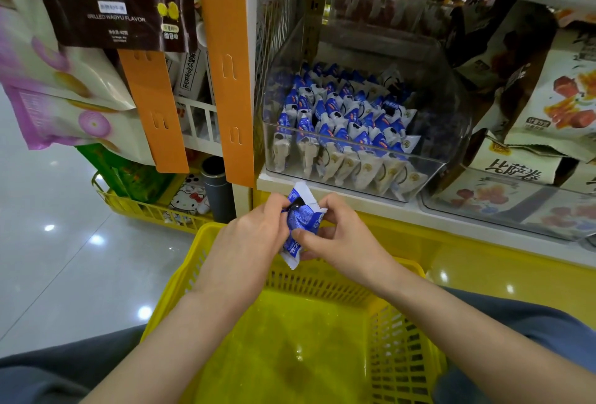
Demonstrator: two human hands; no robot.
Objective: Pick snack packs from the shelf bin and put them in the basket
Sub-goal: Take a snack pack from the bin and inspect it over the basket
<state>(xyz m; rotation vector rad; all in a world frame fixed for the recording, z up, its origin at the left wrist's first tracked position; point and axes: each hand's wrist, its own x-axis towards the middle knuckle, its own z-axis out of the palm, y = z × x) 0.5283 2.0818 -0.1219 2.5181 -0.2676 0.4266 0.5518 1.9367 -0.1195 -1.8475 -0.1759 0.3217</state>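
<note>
Pinching snack packs (301, 223) between left hand (254, 236) and right hand (345, 239) fingers (304, 236), above basket (322, 281).

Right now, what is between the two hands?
Small blue-and-white foil snack packs, pinched by the left hand and right hand above the yellow plastic basket, in the head view.

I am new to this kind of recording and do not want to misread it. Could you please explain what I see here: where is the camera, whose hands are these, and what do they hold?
There is no machine here: a person works with bare hands. The one picture comes from a camera worn on the head, looking forward and down. The left hand and the right hand together pinch blue and white snack packs above a yellow basket, in which I see no pack yet. Behind them, on the shelf, a clear bin holds many more such packs.
</note>
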